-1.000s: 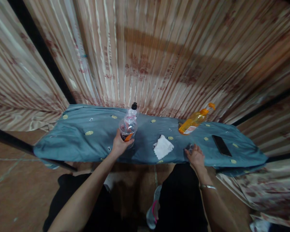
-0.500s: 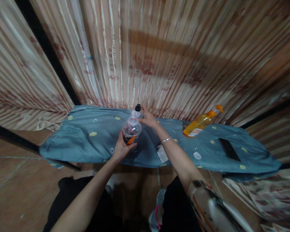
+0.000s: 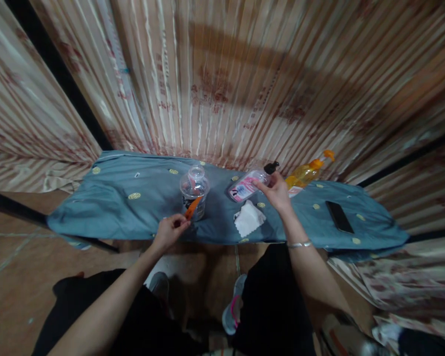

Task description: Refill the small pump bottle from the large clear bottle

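Observation:
My left hand (image 3: 168, 231) is closed at the front edge of the blue-covered table (image 3: 126, 212), pinching the end of an orange strip (image 3: 191, 207) that runs up to a clear plastic bottle (image 3: 195, 190) standing just beyond it. My right hand (image 3: 278, 193) is closed on a small clear bottle with a black cap and pink label (image 3: 249, 184), held tilted on its side above the cloth. A folded white tissue (image 3: 248, 218) lies between my hands.
An orange pump bottle (image 3: 307, 173) lies at the back right, and a black phone (image 3: 339, 216) lies flat further right. Striped curtains (image 3: 222, 84) hang behind the table. My legs and shoes show below the table edge.
My right hand took the black-capped bottle from behind the clear bottle and carried it right, tilted. My left hand left the clear bottle's side and now pinches the orange strip.

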`<state>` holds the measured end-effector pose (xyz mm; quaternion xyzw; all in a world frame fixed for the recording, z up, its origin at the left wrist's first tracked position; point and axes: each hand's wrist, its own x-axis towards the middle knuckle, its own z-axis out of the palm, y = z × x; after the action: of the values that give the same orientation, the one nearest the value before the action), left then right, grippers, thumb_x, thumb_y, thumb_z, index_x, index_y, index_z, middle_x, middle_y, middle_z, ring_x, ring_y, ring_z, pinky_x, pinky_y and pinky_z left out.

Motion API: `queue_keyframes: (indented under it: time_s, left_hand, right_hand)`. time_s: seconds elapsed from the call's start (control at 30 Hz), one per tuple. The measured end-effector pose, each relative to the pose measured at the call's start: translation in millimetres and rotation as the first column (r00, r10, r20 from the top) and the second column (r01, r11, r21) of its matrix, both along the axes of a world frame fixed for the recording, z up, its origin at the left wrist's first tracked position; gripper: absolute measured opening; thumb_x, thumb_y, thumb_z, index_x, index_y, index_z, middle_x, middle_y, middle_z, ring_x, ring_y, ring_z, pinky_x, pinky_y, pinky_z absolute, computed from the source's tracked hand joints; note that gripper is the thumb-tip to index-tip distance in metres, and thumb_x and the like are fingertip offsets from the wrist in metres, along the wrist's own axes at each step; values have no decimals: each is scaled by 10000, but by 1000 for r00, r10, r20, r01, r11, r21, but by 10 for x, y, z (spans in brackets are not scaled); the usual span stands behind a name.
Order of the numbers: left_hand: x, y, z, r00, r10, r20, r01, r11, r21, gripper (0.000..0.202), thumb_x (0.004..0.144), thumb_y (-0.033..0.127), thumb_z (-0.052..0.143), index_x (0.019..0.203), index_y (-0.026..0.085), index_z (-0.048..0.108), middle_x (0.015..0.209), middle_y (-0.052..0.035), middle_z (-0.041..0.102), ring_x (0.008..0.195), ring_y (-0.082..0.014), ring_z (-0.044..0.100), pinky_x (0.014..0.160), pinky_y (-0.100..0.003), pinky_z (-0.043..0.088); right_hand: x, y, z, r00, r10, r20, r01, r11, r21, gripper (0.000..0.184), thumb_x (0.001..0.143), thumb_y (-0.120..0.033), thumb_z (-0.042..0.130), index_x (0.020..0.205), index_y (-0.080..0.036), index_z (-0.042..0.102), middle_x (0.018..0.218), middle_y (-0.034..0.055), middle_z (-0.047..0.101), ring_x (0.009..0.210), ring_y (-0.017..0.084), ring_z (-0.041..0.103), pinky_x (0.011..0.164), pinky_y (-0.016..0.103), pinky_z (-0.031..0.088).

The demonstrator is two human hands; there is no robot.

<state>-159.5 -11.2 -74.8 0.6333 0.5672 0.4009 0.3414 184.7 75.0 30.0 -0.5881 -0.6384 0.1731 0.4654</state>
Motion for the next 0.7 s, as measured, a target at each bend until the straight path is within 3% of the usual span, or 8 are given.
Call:
queue_keyframes:
  time_s: [0.07,0.17,0.23,0.33,0.43,0.53,0.6,0.7]
  left_hand:
    - [211,-122,22,991,-127,-39,127,992,13,215,818,372,587,678,213,627,623,-10,629,605,-180,617,628,-302,541]
    - [619,-211,70,953,-280,-112,288,956,55,206,850,273,580,962,222,745,982,-80,731,943,-225,684,894,-365,551]
    - [878,-174,86,923,-343,-175,359,931,68,296,858,229,595,1118,235,736,1221,-108,684,1152,-254,621,1036,-418,486]
    - [1192,-21,63,891,-362,-275,387,921,42,404,849,207,638,1248,245,684,1401,-137,583,1283,-334,510,1069,-548,427]
    - [1427,147,-4,863,-365,-349,390,921,2,364,869,223,658,1230,256,682,1365,-138,607,1273,-367,499,1031,-611,431]
    - [1570,290,-74,836,-388,-388,411,911,-24,284,893,249,679,1177,237,679,1241,-104,668,1191,-306,576,1013,-548,491]
    - [1588,388,-105,838,-372,-399,394,919,-29,357,955,354,620,1263,175,600,1290,-117,618,1112,-248,637,937,-469,565]
    - [1494,532,-117,870,-309,-385,331,944,-11,375,956,360,619,1276,167,588,1290,-118,615,1102,-246,643,922,-463,573]
  right_hand:
    - [227,-267,-49,997,-76,-16,76,997,-35,653,704,-651,753,1094,-142,627,956,86,726,859,233,672,811,373,552]
    - [405,-597,-125,988,-151,-11,150,986,-68,674,686,-678,751,1086,-149,633,947,85,732,850,233,676,801,371,555]
    - [443,-754,-155,985,-174,9,174,981,-85,674,685,-687,746,1085,-156,635,960,91,738,856,241,685,803,379,556]
    - [434,-898,-154,977,-205,55,210,972,-103,671,685,-698,742,1079,-165,636,992,109,745,862,260,701,804,394,556]
    - [397,-956,-118,974,-213,73,220,970,-105,660,695,-691,737,1091,-172,637,1015,117,753,878,271,714,816,400,558]
    - [349,-961,-80,981,-186,53,191,975,-113,649,712,-670,731,1118,-173,631,1036,119,758,905,279,725,831,400,561]
    - [309,-949,-58,986,-162,48,167,979,-117,628,727,-661,720,1115,-175,630,1039,119,758,922,282,725,833,397,561]
    - [231,-916,-32,990,-123,70,130,986,-106,564,762,-637,699,1095,-187,629,1022,100,753,909,266,718,835,386,557]
